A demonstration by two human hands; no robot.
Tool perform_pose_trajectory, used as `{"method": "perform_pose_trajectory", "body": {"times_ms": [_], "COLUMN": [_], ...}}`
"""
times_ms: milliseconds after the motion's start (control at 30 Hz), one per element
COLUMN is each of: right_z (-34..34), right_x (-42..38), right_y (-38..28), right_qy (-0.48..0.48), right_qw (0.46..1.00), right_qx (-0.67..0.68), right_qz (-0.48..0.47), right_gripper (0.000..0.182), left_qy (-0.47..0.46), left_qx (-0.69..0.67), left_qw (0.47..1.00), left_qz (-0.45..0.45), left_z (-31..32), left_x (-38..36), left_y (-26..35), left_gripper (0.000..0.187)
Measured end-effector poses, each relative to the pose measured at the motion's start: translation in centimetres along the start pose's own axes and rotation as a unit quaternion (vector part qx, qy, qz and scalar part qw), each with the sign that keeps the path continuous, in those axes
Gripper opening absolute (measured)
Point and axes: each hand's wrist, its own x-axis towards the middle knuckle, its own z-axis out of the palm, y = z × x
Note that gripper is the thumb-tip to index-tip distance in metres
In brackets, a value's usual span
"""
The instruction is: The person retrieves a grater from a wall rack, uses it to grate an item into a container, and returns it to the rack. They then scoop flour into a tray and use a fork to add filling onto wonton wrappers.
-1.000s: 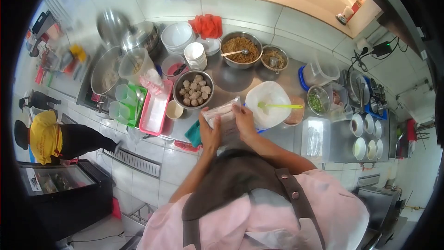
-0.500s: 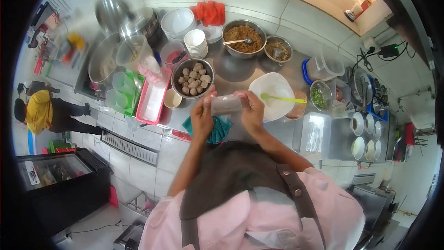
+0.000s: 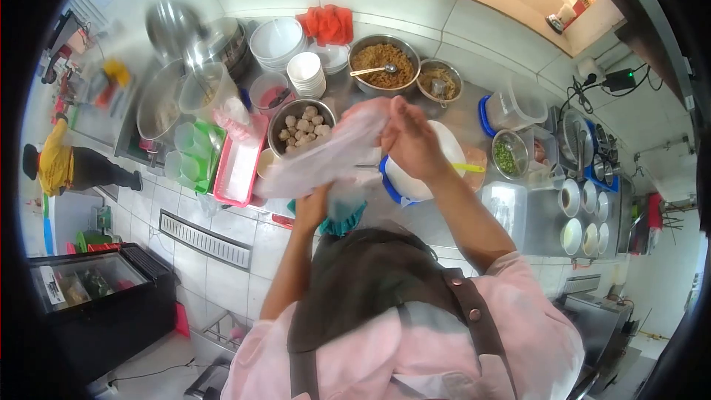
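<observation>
A thin, translucent plastic bag (image 3: 326, 155), smeared by motion, stretches in front of me above the counter. My right hand (image 3: 415, 141) pinches its upper right end, with the fingers closed. Below the bag is my left hand (image 3: 312, 206); the plastic hides its fingers, so its grip does not show. Just behind the bag, a metal bowl of meatballs (image 3: 304, 130) is partly covered. To the right, a white bowl (image 3: 418, 181) with a lime-green spoon (image 3: 468, 167) lies partly behind my right hand and forearm. A teal cloth (image 3: 344, 218) rests at the counter edge.
Along the wall stand a metal bowl of brown minced food (image 3: 385, 64), stacked white bowls (image 3: 305, 74) and a red cloth (image 3: 326, 24). At left is a pink tray (image 3: 238, 167); at right, chopped greens (image 3: 506, 157) and several small bowls (image 3: 570, 198). A person in yellow (image 3: 55, 163) stands far left.
The bag, earlier a small taut piece between both hands, has spread out wide. My right hand has risen; my left has dropped lower. The person in yellow has raised an arm.
</observation>
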Motion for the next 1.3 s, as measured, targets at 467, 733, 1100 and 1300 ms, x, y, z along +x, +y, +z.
{"method": "perform_pose_trajectory", "body": {"times_ms": [467,733,1100,1300], "right_z": [-4.8,-7.3,-3.9,-5.0], "right_x": [-2.2,-2.7,-6.8,-4.0], "right_y": [18.2,19.7,15.1,16.5], "right_qy": [-0.272,-0.331,-0.139,-0.259], "right_qw": [0.528,0.562,0.563,0.558], "right_qx": [-0.745,-0.715,-0.813,-0.775], "right_qz": [0.304,0.252,-0.055,0.144], "right_gripper": [0.091,0.080,0.048,0.034], "left_qy": [0.205,0.062,0.062,0.089], "left_qx": [-0.220,-0.293,-0.360,-0.331], "left_qw": [0.931,0.887,0.877,0.887], "left_qz": [-0.207,-0.350,-0.313,-0.310], "left_z": [-1.0,0.5,-0.2,-1.1], "left_x": [-8.6,-8.5,-8.8,-8.6], "left_y": [-8.8,-12.1,-11.7,-11.0], "left_gripper": [0.023,0.030,0.038,0.036]}}
